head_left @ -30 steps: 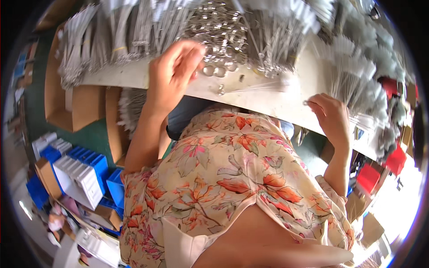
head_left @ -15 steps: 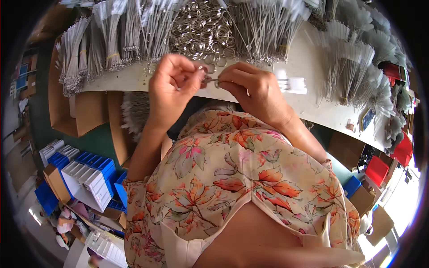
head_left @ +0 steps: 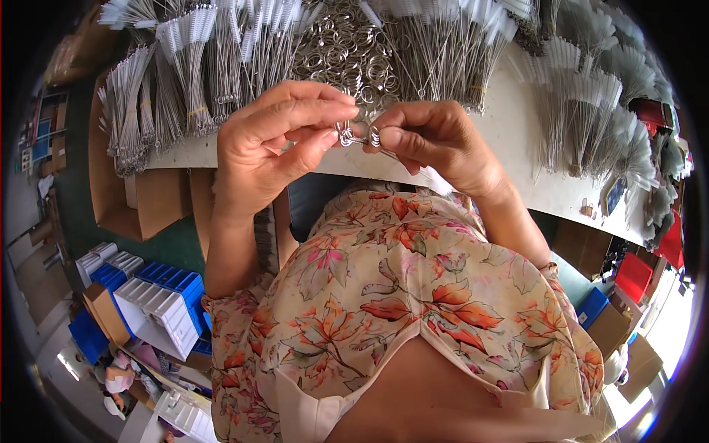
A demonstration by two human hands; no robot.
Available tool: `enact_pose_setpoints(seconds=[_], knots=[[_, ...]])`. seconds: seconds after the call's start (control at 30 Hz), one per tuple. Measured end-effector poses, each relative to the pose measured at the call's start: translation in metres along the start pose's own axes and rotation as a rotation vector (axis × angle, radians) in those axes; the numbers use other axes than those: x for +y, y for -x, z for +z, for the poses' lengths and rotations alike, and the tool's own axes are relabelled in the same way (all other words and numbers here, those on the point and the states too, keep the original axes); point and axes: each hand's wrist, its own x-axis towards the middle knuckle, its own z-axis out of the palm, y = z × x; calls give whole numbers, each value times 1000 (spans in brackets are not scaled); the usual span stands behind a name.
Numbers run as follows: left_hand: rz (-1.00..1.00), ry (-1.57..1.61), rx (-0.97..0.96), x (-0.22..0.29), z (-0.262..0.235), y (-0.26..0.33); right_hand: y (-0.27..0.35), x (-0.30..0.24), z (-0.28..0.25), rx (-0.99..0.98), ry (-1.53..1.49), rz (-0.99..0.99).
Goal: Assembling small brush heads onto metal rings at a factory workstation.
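Observation:
Above the near edge of the table, my left hand (head_left: 269, 140) and my right hand (head_left: 447, 144) are close together. Several small shiny wire loops (head_left: 346, 135) sit at my left thumb tip, with the fingers curled behind them. My right thumb and forefinger pinch thin wire brushes by their stems, beside more round loops (head_left: 374, 136). The brushes' white bristle ends (head_left: 437, 181) stick out below my right palm. Whether a separate ring joins the loops is too small to tell. Just beyond my fingers lies a heap of split rings (head_left: 347, 55).
Bundles of wire brushes (head_left: 188, 74) stand left of the rings, and more brushes (head_left: 443, 59) lie right of them. Further bundles (head_left: 591, 111) cover the table's right side. An open cardboard box (head_left: 133, 207) is below the left edge. Blue and white bins (head_left: 159, 306) are stacked lower left.
My hands have turned and the loops between them now face up more openly. The brush ends have swung from the right to below my right hand. The view has shifted slightly.

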Motion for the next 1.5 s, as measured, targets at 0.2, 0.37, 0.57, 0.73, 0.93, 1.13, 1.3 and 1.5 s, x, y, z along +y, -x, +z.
enact_pose_setpoints(seconds=[0.2, 0.37, 0.57, 0.73, 0.93, 1.13, 1.3, 1.5], knots=[[140, 53, 261, 13, 25, -13, -2, -32, 3, 84, -141, -158], [282, -214, 277, 26, 19, -23, -11, -48, 17, 214, -33, -300], [311, -383, 187, 43, 11, -30, -13, -58, 17, 198, -59, -377], [278, -220, 219, 42, 12, -28, -9, -57, 18, 278, -3, -399], [273, -288, 289, 46, 20, -29, -9, -57, 20, 248, -98, -409], [258, -319, 236, 50, 12, -33, -13, -55, 16, 208, -26, -456], [198, -325, 232, 68, 16, -44, -11, -59, 17, 201, 19, -478], [168, -728, -24, 84, -7, -57, -12, -59, 15, 215, -20, -433]])
